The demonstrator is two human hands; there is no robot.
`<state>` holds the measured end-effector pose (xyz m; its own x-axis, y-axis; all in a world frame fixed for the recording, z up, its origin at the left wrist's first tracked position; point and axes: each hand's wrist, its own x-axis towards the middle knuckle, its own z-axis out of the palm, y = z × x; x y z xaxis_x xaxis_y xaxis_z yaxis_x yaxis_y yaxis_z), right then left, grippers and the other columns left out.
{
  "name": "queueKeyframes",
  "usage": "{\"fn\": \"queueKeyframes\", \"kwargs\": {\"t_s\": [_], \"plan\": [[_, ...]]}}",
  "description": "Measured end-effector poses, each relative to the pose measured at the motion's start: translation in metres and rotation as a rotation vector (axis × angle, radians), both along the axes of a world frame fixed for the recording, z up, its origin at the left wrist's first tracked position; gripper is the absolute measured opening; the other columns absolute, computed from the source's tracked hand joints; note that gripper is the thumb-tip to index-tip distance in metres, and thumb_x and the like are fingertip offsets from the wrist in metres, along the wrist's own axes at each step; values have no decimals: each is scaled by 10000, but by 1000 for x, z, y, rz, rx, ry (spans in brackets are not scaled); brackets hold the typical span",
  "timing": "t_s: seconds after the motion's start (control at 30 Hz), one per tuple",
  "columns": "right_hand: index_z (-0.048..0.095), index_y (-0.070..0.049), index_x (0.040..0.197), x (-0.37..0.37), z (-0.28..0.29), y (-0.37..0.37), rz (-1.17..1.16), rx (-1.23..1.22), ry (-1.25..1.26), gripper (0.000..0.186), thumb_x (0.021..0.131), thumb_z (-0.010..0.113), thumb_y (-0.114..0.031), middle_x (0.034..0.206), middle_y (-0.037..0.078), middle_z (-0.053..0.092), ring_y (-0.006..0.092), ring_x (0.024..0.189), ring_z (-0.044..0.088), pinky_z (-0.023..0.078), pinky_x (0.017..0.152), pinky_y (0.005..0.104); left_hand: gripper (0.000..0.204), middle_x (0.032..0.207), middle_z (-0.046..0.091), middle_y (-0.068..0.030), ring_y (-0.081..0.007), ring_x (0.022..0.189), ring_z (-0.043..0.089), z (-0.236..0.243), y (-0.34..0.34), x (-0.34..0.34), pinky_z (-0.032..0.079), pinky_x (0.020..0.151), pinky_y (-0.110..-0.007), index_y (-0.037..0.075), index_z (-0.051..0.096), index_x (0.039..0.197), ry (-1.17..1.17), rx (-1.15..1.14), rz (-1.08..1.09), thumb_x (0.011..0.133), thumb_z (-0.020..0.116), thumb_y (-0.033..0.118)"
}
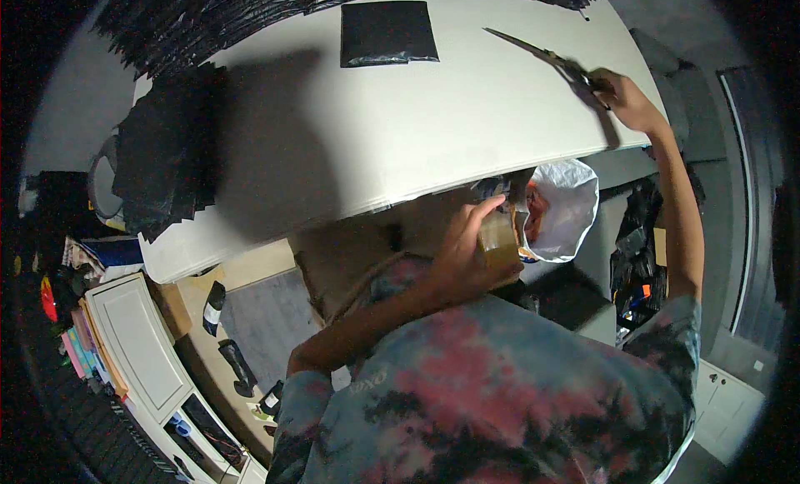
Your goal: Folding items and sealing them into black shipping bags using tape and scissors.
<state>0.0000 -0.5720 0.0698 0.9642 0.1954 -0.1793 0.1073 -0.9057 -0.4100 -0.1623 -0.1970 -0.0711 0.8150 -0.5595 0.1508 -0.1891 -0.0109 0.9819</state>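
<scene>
My right hand (629, 102) is closed round the handles of a pair of scissors (560, 62), over the right end of the white table (417, 122). The blades point up and to the left, toward the far edge. Near my body, just off the table's front edge, my left hand (458, 255) grips a roll of yellowish-brown packing tape (498, 241). A flat black plastic packet (388, 34) lies on the table at the far middle, apart from both hands.
A fanned pile of black packets (171, 151) covers the table's left end, and more black packets (275, 22) line the far edge. A white bag (575, 209) with orange contents hangs open by the front edge. A white cabinet (142, 342) stands at lower left.
</scene>
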Motion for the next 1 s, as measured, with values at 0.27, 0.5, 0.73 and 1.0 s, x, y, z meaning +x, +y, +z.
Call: {"fn": "queueKeyframes", "kwargs": {"t_s": [0.27,0.5,0.73,1.0], "plan": [[647,7,1074,-84,43,13,-178,663,465,630,577,975,-196,883,3,624,117,772,578,461,739,262,1001,1433,482,-230,-364,1379,455,-6,0,-3,373,1146,-444,5,333,1486,-14,-5,47,747,913,353],[715,86,1109,-68,30,-22,79,352,835,979,256,1055,-254,1064,118,731,151,901,654,529,810,284,975,1462,453,-219,-330,1399,440,-6,-3,-3,359,1159,-427,1,327,1478,122,12,-42,779,884,390],[723,102,1101,-40,23,-4,83,285,974,946,222,1008,-100,1032,128,760,161,939,678,545,859,273,943,1420,467,-215,-343,1361,457,-7,-2,-6,374,1134,-433,37,331,1484,122,-37,-27,793,877,374],[730,91,1101,-28,5,4,90,214,967,689,441,928,58,971,121,758,150,806,682,565,728,269,917,1455,432,-197,-288,1390,423,-9,0,-4,353,1153,-414,30,258,1517,45,-30,-68,879,812,386]]}}
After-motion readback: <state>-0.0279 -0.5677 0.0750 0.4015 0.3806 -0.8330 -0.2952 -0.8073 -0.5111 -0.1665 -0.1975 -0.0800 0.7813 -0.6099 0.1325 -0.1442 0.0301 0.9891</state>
